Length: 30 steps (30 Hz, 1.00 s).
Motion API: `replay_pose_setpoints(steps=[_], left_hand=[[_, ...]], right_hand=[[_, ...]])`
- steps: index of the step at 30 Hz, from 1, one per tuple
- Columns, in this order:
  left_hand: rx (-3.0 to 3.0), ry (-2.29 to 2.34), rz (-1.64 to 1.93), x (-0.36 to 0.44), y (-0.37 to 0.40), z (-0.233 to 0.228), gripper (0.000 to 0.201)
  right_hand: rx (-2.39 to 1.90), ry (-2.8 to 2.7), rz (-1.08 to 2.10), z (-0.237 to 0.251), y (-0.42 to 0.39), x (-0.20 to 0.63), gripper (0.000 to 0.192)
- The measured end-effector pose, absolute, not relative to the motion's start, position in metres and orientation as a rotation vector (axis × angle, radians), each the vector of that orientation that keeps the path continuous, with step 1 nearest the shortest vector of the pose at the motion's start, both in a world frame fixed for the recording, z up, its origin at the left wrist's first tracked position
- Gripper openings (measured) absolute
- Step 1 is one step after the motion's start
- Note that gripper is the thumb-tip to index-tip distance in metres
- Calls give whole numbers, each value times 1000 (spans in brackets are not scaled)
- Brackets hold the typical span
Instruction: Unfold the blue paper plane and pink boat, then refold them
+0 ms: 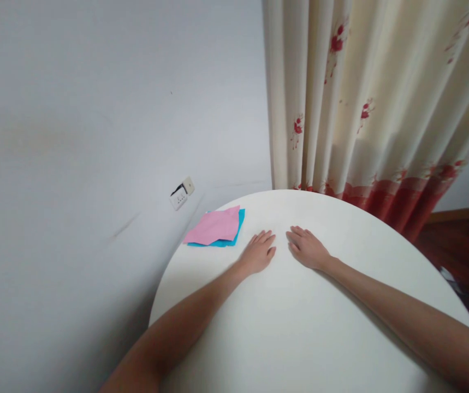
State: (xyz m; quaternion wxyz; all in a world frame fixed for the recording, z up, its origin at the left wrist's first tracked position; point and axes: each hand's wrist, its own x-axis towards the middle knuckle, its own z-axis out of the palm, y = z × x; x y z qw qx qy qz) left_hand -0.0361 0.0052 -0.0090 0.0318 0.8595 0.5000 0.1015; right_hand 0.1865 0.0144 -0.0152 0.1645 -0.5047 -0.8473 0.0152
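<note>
Both of my hands rest palm down on a round white table (283, 316). My left hand (257, 252) lies flat with its fingers stretched out, holding nothing. Across a small gap, my right hand (307, 247) also lies flat and holds nothing. Beyond my left hand, toward the table's left rim, lies a pink sheet (214, 226) with uneven edges. It sits on top of a blue sheet (239, 228), which shows along the right and near edges. Whether the sheets are paper or cloth I cannot tell. Neither hand touches them.
A pale wall (74, 136) stands close along the table's left side, with a white socket (179, 198) on it. Behind the table hangs a cream curtain (352, 109) with red flowers and a red lower band. Dark floor (434, 245) shows at the right.
</note>
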Motion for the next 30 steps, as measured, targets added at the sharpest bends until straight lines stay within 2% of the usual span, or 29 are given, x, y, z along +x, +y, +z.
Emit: replay_pose_setpoints(steps=[8, 14, 16, 20, 23, 26, 30], left_hand=[[2719, 1434, 360, -40, -3, 0, 46], [2743, 1503, 425, -62, 3, 40, 42], [2742, 1561, 372, -83, 7, 53, 47], [2754, 1601, 126, -136, 14, 56, 71], [2686, 1629, -17, -167, 20, 47, 75], [2605, 1753, -44, -181, 25, 38, 71], [2583, 1878, 48, -184, 30, 34, 52]], right_hand=[[-1421, -2434, 67, -20, 16, 192, 45], [-1381, -2430, 65, -17, 14, 194, 40], [-1376, -2429, 59, -16, 13, 194, 39], [-1381, -2420, 53, -17, 13, 193, 39], [-1381, -2422, 47, -18, 14, 192, 40], [-1387, -2431, 49, -19, 14, 192, 40], [-1398, -2433, 61, -18, 15, 193, 41]])
